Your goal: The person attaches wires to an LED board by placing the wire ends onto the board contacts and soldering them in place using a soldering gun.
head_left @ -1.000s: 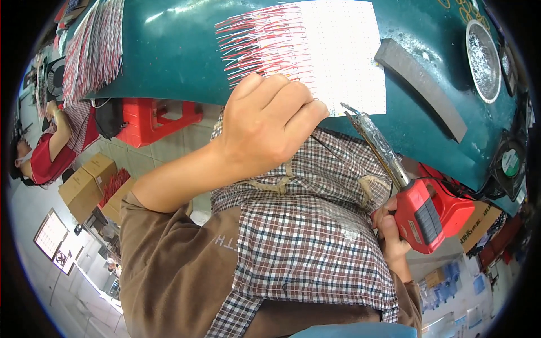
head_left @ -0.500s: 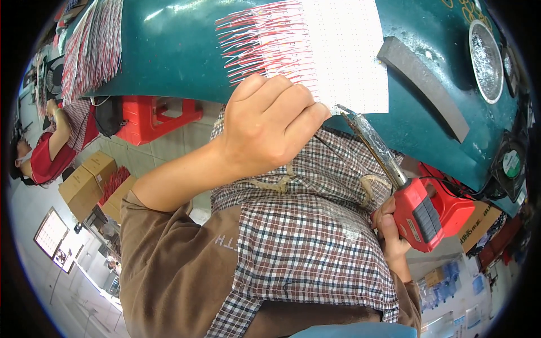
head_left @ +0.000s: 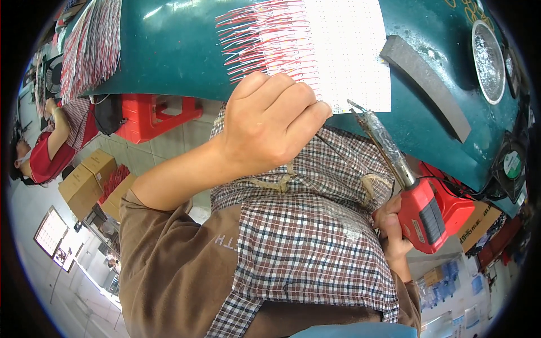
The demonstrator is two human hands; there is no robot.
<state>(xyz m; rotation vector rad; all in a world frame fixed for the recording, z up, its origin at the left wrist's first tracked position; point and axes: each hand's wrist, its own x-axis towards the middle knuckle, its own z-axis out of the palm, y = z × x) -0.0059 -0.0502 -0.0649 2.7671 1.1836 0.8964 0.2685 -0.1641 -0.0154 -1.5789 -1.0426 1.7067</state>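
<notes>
My left hand (head_left: 276,121) is closed, fingertips pinched together at the near edge of a white dotted circuit-board panel (head_left: 352,56). Whatever sits between those fingertips is hidden. Rows of short red and white wires (head_left: 267,42) cover the left part of the panel, their ends sticking out over its left side. In my right hand (head_left: 391,225) is a red soldering gun (head_left: 424,217) with a long metal barrel. Its tip points up and left, over the panel's near edge, a little to the right of my left fingertips and apart from them.
A curved grey bar (head_left: 428,87) lies right of the panel, with a metal dish (head_left: 488,62) and a small black fan (head_left: 510,163) beyond. Bundled wires (head_left: 93,48) hang over the green table's (head_left: 169,50) left edge. Red stools (head_left: 152,118), cartons (head_left: 84,183) and a seated person (head_left: 53,141) are leftward.
The soldering gun has shifted slightly right, its tip drawing away from my left fingertips. My left hand has barely moved. The panel sits a touch farther right.
</notes>
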